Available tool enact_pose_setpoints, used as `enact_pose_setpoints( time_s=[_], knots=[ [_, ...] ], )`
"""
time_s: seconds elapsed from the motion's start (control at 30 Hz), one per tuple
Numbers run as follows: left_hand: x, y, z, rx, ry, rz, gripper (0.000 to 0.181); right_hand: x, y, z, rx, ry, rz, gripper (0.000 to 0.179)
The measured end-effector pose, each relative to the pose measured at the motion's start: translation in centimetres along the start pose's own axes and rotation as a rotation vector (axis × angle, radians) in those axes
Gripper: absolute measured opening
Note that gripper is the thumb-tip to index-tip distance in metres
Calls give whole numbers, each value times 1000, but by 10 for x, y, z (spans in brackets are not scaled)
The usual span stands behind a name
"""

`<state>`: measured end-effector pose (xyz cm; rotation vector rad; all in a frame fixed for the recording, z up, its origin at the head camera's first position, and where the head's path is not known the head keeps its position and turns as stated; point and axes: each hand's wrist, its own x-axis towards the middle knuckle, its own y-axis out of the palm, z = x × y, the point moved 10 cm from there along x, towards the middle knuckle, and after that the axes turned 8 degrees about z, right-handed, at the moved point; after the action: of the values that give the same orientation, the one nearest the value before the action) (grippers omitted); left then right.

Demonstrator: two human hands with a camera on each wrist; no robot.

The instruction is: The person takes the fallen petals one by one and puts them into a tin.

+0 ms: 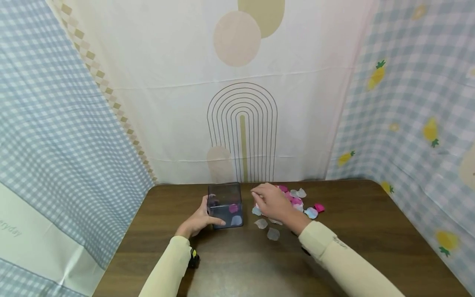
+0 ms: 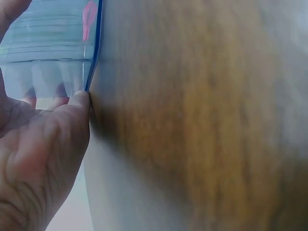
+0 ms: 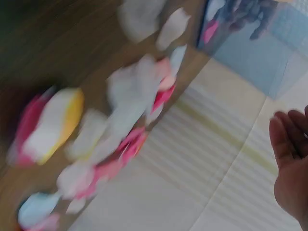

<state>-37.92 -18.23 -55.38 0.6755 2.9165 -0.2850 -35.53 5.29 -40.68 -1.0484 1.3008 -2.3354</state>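
Observation:
A clear box [image 1: 224, 214] with a dark blue rim stands on the wooden table. My left hand [image 1: 198, 218] grips its left side, with the thumb along the near side and the other fingers partly hidden behind the wall. Through the wall show a pink petal [image 1: 233, 208] and a pale petal [image 1: 236, 220]. My right hand [image 1: 272, 202] is over the left part of a pile of petals [image 1: 297, 201], right of the box. Its fingers are loosely bent, thumb and forefinger apart, and nothing shows between them. The right wrist view is blurred by motion.
Loose pale petals [image 1: 273, 234] lie in front of the pile, and a bright pink petal [image 1: 319, 207] lies at its right. A patterned curtain [image 1: 178, 123] hangs along the back edge of the table [image 1: 352, 239], with checked cloth on both sides.

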Motion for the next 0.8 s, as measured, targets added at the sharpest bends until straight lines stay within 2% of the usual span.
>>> enact_pose_setpoints(
  time_s=[0.07, 0.17, 0.4, 0.57, 0.8],
  knots=[
    [-1, 0, 1, 1, -4, 3, 112, -11, -6, -9, 51, 2, 20, 15],
    [-1, 2, 1, 10, -10, 14, 113, -26, -11, -26, 88, 47, 57, 14],
    [1, -1, 4, 45, -32, 19, 114, -52, -14, -54, 68, 132, 71, 13],
    [2, -1, 2, 37, -22, 23, 113, -59, -17, -61, 41, 139, 59, 12],
    [1, 1, 6, 3, -13, 39, 111, -61, -24, -69, 72, 186, 21, 15]
  ],
)
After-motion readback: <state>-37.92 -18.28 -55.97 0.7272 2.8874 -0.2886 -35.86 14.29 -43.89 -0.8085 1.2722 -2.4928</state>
